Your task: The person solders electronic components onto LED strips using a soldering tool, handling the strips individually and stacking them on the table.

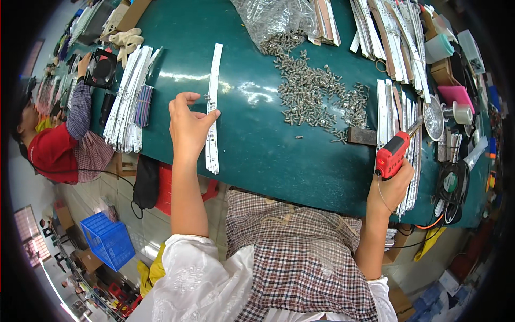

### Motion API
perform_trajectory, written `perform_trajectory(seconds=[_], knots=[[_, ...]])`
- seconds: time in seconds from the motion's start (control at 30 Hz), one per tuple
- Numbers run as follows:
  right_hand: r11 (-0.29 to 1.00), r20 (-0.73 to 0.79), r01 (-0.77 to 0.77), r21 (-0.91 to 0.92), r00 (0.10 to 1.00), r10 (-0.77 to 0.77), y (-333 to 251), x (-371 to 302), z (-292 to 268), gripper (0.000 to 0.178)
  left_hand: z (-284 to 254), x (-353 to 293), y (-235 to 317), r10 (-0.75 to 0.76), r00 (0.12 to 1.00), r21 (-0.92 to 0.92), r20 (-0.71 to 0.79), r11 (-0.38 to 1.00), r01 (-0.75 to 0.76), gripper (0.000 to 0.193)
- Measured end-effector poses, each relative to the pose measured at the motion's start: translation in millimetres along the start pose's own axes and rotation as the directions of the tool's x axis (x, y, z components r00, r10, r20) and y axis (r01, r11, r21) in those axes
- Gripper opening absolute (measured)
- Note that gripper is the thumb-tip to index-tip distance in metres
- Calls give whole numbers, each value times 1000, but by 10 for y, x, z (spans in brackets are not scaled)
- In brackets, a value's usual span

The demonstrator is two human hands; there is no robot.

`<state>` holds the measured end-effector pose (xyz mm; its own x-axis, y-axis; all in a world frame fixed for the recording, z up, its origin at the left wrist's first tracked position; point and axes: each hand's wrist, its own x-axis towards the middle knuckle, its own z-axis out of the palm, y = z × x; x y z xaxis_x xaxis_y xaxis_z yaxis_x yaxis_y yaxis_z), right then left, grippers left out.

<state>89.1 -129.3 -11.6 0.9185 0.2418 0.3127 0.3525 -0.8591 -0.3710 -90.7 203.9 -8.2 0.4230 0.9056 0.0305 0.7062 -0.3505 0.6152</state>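
A narrow white strip [213, 142] with small dark marks and parts along it lies lengthwise before me on the green table. My left hand [191, 124] is over its left edge, thumb tip touching the strip. The index finger is bent and apart from the thumb, next to a small metal piece on the strip. At the right, my right hand [394, 185] is wrapped round a red and black soldering iron [393, 154] with a thin cord. Its metal end points away to the upper right, over a stack of white strips [412, 177].
Small metal parts [308, 88] are heaped beyond the strip, beside a clear plastic bag [273, 21]. A dark metal block [362, 135] lies near the right stack. More strips [129, 102] are bundled at left. Small fans [101, 68] stand about. Another person [59, 145] sits at far left.
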Motion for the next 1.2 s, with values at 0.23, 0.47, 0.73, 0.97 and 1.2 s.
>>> perform_trajectory(seconds=[0.23,0.47,0.73,0.97,1.2], knots=[[998,-43,57,1,997,-57,-6,6,-17,49,29,-13,-12,41,998,28,-42,999,-40,50],[997,11,-69,47,998,68,9,33,-62,52,-37,99,-150,25,997,20,-68,1000,-23,48],[972,-79,-51,231,994,71,161,-20,-125,47,-197,262,-421,-29,995,-10,-93,1000,28,50],[783,47,-241,574,964,263,148,-99,-382,55,-188,256,-431,-64,996,-30,-65,998,62,54],[632,0,-240,737,935,354,-100,-117,-632,45,-155,270,-422,-27,998,-48,-55,999,25,53]])
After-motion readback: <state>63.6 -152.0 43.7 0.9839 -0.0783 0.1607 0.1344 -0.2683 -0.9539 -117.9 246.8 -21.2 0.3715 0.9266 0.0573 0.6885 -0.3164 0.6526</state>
